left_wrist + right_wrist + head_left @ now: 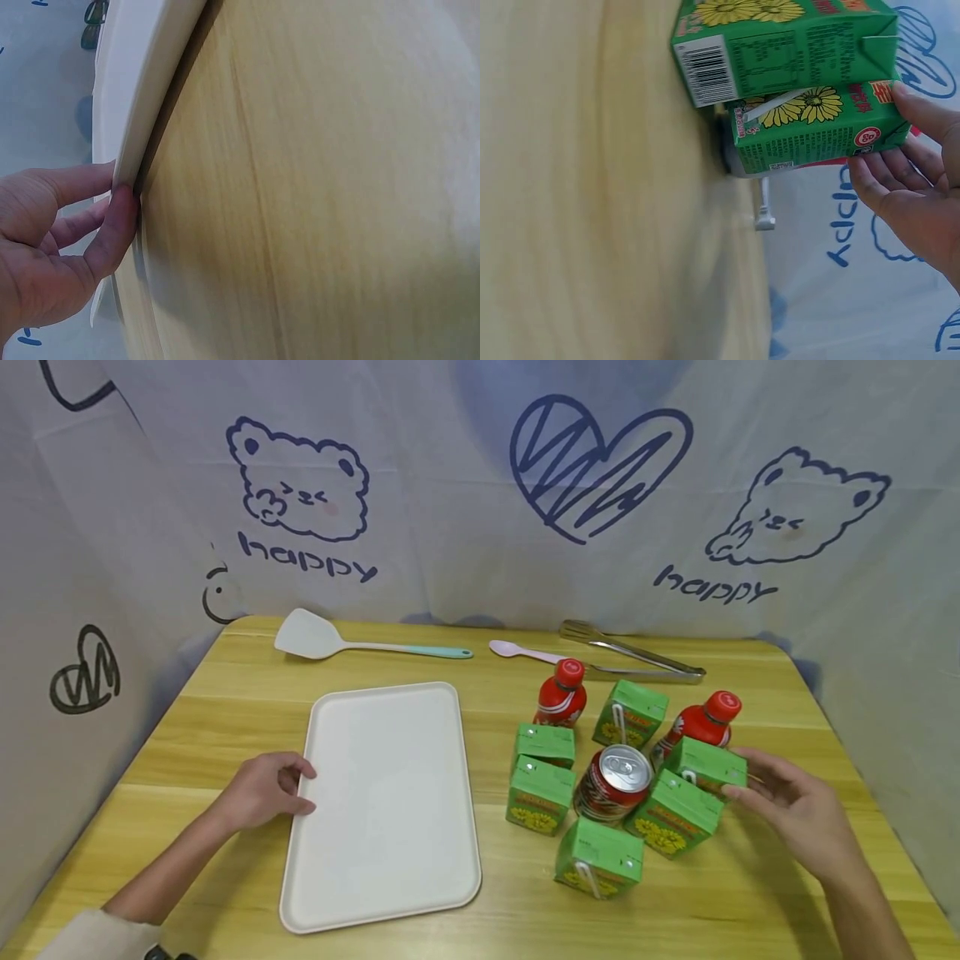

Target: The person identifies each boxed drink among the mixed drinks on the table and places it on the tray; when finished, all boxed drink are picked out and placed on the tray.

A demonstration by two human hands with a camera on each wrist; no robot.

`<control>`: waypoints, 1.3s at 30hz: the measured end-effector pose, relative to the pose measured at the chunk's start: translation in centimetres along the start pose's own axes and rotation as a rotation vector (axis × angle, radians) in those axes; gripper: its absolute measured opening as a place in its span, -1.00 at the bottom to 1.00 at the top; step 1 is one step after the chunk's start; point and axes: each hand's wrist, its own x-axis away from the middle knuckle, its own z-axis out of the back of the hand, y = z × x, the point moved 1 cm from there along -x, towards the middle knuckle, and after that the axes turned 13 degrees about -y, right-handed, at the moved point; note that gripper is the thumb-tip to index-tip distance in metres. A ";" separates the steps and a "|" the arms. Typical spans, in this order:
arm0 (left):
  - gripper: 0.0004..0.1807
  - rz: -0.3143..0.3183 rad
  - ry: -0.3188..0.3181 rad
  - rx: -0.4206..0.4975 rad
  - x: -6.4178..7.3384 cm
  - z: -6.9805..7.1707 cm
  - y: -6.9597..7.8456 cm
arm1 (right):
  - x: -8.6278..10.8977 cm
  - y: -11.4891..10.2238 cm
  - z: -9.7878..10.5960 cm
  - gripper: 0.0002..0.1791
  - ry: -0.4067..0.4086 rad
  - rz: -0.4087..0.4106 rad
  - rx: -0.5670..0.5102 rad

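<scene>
My left hand (262, 793) pinches the left rim of a white rectangular tray (390, 802) lying on the table. In the left wrist view, thumb and fingers meet on either side of the tray's rim (139, 112). At the right, my right hand (802, 818) grips the top end of a green drink carton (708, 762) with yellow flowers. The right wrist view shows the thumb on one face of this carton (817, 127) and the fingers on another. A second green carton (675, 814) stands right beside it, and a red bottle (705, 722) is behind.
Other green cartons (540, 793) surround a dark red soda can (615, 781). Another red bottle (561, 697) stands at their back left. Along the table's far edge lie a white spatula (311, 635), a pink spoon (510, 648) and metal tongs (637, 653). A printed cloth (442, 510) hangs behind.
</scene>
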 end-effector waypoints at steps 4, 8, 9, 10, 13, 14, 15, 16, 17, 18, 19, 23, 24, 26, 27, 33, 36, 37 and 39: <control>-0.58 0.005 0.002 -0.003 0.0 0.0 0.0 | 0.0 -0.9 0.5 -0.47 0.010 0.048 -0.034; -0.59 0.007 0.003 -0.013 0.0 0.0 -0.1 | -0.1 -2.2 0.9 -0.47 0.028 0.128 -0.068; -0.59 0.006 0.002 -0.015 0.0 0.0 -0.1 | -0.2 -2.5 1.0 -0.46 0.034 0.143 -0.060; -0.59 0.007 0.003 -0.017 0.0 0.0 -0.1 | -0.2 -2.9 1.1 -0.46 0.040 0.156 -0.060; -0.58 0.002 0.003 -0.020 -0.1 0.1 -0.1 | -0.3 -3.9 1.4 -0.46 0.066 0.167 -0.003; -0.58 0.003 0.003 -0.017 0.0 0.0 -0.1 | -0.3 -4.2 1.5 -0.46 0.069 0.167 0.018; -0.58 0.003 0.003 -0.016 0.0 0.0 -0.1 | -0.3 -4.5 1.6 -0.46 0.078 0.162 0.044; -0.58 0.003 0.003 -0.016 0.0 0.0 -0.1 | -0.3 -4.9 1.7 -0.47 0.086 0.163 0.047; -0.58 0.002 0.003 -0.014 0.0 0.0 -0.1 | -0.3 -5.2 1.7 -0.46 0.091 0.159 0.070; -0.58 0.003 0.003 -0.013 -0.1 0.0 -0.1 | -0.3 -5.5 1.8 -0.46 0.096 0.160 0.073; -0.58 0.003 0.002 -0.012 -0.1 0.0 -0.1 | -0.4 -5.8 1.9 -0.46 0.099 0.169 0.061; -0.58 0.005 0.000 -0.011 0.0 0.0 0.0 | -0.5 -7.1 2.1 -0.45 0.120 0.182 0.094; -0.58 0.003 0.000 -0.014 0.0 0.1 0.0 | -0.5 -7.5 2.2 -0.45 0.126 0.189 0.100; -0.58 0.002 0.000 -0.020 0.0 0.1 0.0 | -0.6 -8.3 2.1 -0.44 0.137 0.192 0.118; -0.58 0.002 0.001 -0.023 0.0 0.1 0.0 | -0.7 -8.7 2.1 -0.45 0.138 0.202 0.094; -0.58 -0.008 0.003 -0.033 0.0 0.1 0.1 | -1.1 -11.5 1.4 -0.45 0.154 0.172 0.084; -0.59 -0.009 0.004 -0.035 0.0 0.1 0.1 | -1.3 -12.9 0.6 -0.46 0.131 0.197 0.029; -0.59 -0.013 0.005 -0.038 0.0 0.1 0.1 | -1.4 -13.4 0.2 -0.46 0.119 0.210 0.009; -0.59 -0.013 0.006 -0.038 0.0 0.1 0.1 | -1.6 -14.4 -0.5 -0.47 0.082 0.236 -0.030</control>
